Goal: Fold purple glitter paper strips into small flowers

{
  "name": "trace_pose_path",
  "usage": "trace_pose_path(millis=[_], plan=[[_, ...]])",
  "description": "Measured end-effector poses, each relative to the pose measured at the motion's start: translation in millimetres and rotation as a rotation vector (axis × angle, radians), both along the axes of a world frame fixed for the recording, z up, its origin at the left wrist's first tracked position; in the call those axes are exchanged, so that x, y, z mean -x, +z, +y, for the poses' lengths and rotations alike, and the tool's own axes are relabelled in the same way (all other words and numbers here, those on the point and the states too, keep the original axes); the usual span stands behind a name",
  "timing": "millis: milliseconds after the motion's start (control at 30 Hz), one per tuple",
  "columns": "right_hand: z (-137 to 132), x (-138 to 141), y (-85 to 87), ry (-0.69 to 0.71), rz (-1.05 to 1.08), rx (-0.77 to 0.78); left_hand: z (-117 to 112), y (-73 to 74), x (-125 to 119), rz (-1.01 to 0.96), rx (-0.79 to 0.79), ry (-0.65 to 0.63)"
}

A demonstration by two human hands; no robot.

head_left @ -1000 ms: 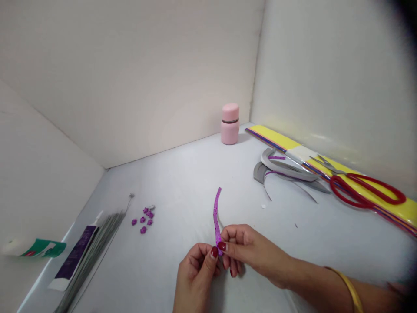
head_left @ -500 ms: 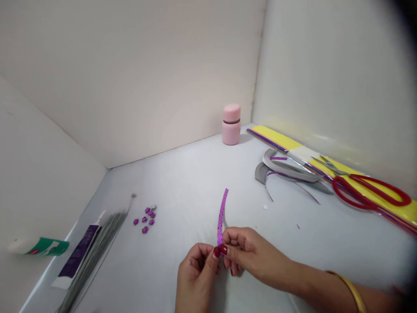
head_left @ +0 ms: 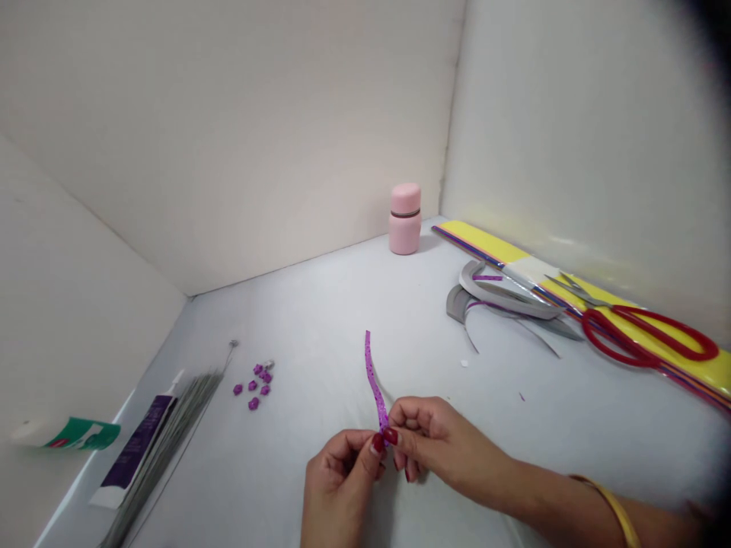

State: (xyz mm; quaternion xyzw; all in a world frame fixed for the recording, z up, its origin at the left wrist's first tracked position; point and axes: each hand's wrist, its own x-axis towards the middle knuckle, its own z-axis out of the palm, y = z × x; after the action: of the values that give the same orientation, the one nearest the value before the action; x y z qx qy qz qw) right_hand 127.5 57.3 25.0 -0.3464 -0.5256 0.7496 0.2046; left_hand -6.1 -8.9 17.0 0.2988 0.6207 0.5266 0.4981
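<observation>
A narrow purple glitter paper strip (head_left: 373, 379) rises from between my fingertips, its free end curving up and to the left. My left hand (head_left: 346, 476) pinches the strip's lower end between thumb and fingers. Right against it, my right hand (head_left: 426, 441) pinches the same end, thumb tip beside thumb tip. The fingers hide how the strip is folded there. To the left on the table lie several small puffy purple paper stars (head_left: 253, 386), with a silvery piece (head_left: 268, 364) among them.
On the left lie a bundle of thin wires (head_left: 165, 449), a purple-and-white glue tube (head_left: 140, 441) and a green-and-white tube (head_left: 85, 434). A pink jar (head_left: 405, 219) stands at the back. Red-handled scissors (head_left: 651, 335), grey paper strips (head_left: 508, 293) and yellow sheets (head_left: 485, 240) lie right.
The strip's free end has swung to the left and now bends the other way. My left hand has shifted slightly left; both hands keep their pinch.
</observation>
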Motion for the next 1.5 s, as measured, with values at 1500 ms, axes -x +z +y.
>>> trace_pose_path(millis=[1500], plan=[[-2, -9, 6.0, 0.039, -0.036, -0.797, -5, 3.6, -8, -0.047, -0.067, 0.166]])
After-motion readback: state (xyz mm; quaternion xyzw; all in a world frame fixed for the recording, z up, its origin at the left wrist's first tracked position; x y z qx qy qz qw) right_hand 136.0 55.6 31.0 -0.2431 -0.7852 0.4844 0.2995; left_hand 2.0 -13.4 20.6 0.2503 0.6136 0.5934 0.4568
